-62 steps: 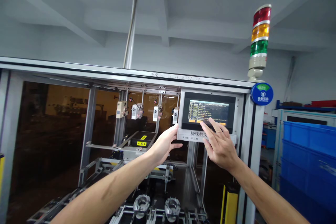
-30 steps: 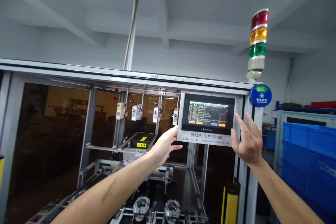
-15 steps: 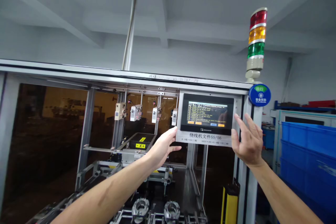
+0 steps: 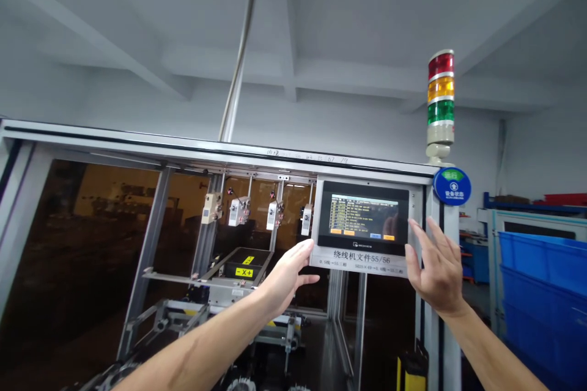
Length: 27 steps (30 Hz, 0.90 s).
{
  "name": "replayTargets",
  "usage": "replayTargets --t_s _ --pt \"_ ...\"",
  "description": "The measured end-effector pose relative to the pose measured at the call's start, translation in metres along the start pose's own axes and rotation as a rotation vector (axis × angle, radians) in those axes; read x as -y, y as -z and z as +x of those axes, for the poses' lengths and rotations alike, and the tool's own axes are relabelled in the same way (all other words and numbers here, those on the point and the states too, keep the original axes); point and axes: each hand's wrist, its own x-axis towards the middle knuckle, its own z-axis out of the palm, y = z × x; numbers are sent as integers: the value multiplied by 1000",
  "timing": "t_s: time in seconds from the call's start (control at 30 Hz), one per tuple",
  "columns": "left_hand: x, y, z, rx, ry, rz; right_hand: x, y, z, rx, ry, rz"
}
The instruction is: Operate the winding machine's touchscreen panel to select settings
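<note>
A touchscreen (image 4: 367, 214) with rows of text and coloured buttons is set in a grey metal panel (image 4: 316, 258) on the machine frame. At the panel's lower left edge is my left hand (image 4: 287, 278), its fingertips at the corner and its thumb held apart below. My right hand (image 4: 438, 269) is raised beside the right edge of the screen, fingers spread and holding nothing. Whether its fingertips touch the panel, I cannot tell. Under the screen, a printed strip carries Chinese text and "55/56".
A signal tower (image 4: 441, 98) with red, amber and green sections stands on the frame above a round blue status sign (image 4: 452, 186). White tensioner-like units (image 4: 239, 212) hang inside the machine. Blue bins (image 4: 543, 293) are stacked at right. A yellow-and-black post (image 4: 415, 372) rises below the panel.
The view has tilted upward, so the machine and panel sit lower in the picture. Both hands remain at the panel's sides, with little change in their pose.
</note>
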Motion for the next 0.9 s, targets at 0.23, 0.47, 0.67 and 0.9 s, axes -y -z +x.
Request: replayTargets --t_s 0.23,0.47,0.67,0.9 --pt "-3 0 -2 19 -19 33 24 6 6 39 63 107" --pt "-3 -2 -2 -8 2 15 63 5 22 97 181 219" --pt "0 -1 0 12 -23 26 70 -4 28 158 172 253" --pt "0 0 0 23 -37 23 70 -7 26 181 170 246"
